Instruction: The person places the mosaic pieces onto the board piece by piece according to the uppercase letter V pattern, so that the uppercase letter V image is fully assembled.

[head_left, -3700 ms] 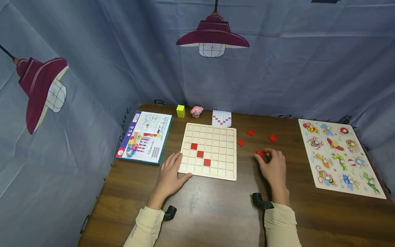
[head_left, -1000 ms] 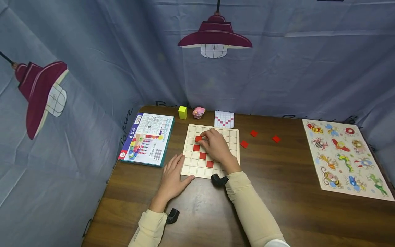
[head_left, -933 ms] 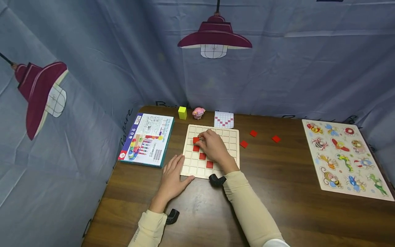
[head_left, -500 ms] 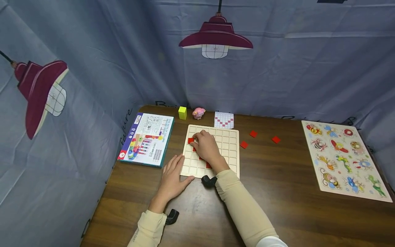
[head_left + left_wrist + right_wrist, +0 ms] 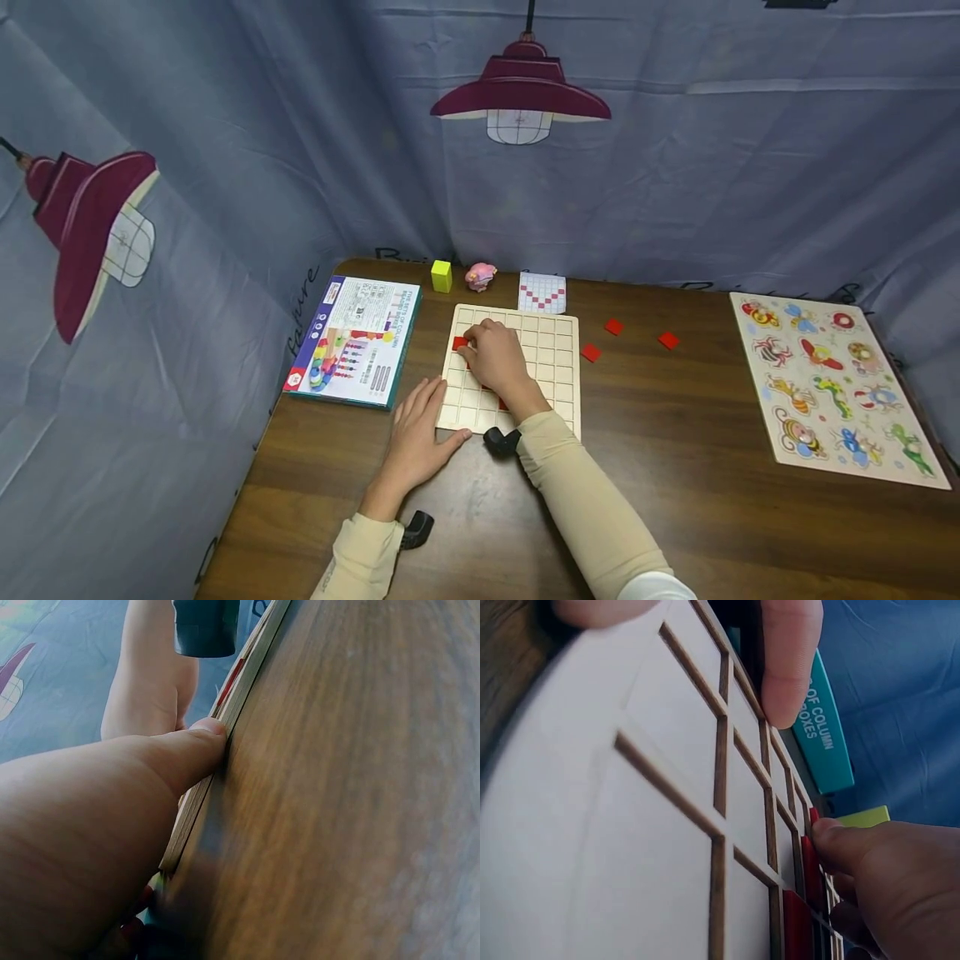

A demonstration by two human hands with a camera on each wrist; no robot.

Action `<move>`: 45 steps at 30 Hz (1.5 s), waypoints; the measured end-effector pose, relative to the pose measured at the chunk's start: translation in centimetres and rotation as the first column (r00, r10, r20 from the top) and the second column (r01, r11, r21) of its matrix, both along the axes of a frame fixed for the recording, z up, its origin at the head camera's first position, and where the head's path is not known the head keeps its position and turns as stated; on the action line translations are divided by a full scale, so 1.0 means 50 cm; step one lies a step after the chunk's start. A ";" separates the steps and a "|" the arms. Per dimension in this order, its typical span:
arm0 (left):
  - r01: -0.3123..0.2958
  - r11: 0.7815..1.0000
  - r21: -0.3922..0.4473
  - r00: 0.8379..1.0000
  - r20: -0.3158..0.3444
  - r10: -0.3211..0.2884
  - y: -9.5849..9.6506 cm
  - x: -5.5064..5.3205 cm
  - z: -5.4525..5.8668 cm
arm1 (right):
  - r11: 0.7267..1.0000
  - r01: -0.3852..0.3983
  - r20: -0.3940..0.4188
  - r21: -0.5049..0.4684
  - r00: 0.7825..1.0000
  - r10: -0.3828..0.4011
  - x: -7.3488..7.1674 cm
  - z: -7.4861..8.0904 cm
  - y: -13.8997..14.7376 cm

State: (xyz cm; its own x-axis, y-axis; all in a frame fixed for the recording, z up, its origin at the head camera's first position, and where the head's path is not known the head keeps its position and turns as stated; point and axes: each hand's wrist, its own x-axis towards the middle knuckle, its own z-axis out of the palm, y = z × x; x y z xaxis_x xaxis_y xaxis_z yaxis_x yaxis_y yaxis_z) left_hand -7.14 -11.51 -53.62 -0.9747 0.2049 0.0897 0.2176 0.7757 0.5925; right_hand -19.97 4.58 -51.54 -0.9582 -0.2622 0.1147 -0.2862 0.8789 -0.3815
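Observation:
A light wooden grid board (image 5: pixel 552 367) lies on the table. My left hand (image 5: pixel 416 437) rests at its near left corner, fingers straight along the left side; the left wrist view shows the thumb (image 5: pixel 196 746) against the board's front edge. My right hand (image 5: pixel 497 357) reaches over the grid. Its curled thumb and fingers pinch a red square tile (image 5: pixel 459 342) by the left column. In the right wrist view the thumb (image 5: pixel 832 836) is at that tile's edge, and more red tiles (image 5: pixel 798 926) sit in nearby cells. The right hand partly hides these tiles in the head view.
Three loose red tiles (image 5: pixel 591 353) lie right of the board. Behind it are a pattern card (image 5: pixel 542 293), a pink toy figure (image 5: pixel 480 277) and a yellow block (image 5: pixel 441 277). A flat box (image 5: pixel 352 342) lies to the left, an animal puzzle board (image 5: pixel 840 387) far right.
My right hand took a red tile from the table's right side and carried it onto the board, then slid left to the left column. The left hand has stayed at the corner.

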 end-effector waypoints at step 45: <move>-0.010 0.999 0.032 0.999 0.048 0.009 0.004 0.001 0.004 | 0.948 0.261 -0.043 -0.183 0.961 -0.273 0.106 -0.069 0.435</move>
